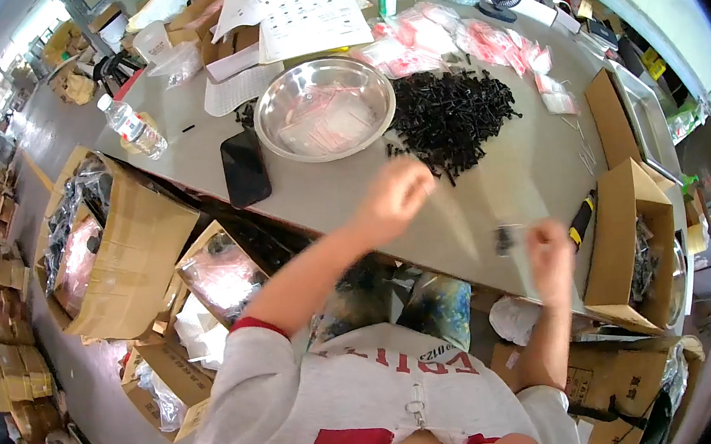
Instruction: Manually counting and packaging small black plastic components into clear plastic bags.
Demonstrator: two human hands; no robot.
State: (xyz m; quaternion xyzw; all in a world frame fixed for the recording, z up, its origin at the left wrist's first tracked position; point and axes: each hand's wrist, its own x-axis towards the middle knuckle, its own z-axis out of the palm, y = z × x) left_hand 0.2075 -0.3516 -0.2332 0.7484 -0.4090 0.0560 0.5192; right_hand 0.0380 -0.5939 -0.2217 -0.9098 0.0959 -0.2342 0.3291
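Observation:
My left hand point(397, 196) is over the grey table near the front of a heap of small black screw-like parts point(454, 117). Its fingers are curled closed; whatever they may hold is hidden. Farther right, my right hand point(549, 253) is blurred, its fingers drawn together. Just left of it is a small blurred dark-and-clear piece point(507, 241), perhaps a little bag; I cannot tell if the fingers touch it. A steel bowl point(269, 130) left of the heap contains clear plastic bags with red edges point(329, 119).
A black phone point(245, 169) lies left of the bowl, near a plastic bottle point(133, 127). More red-and-clear bags point(413, 37) lie behind the heap. At the right edge stand an open carton point(621, 251) and a black-yellow cutter point(583, 219). Cartons point(125, 259) flank the table's left side.

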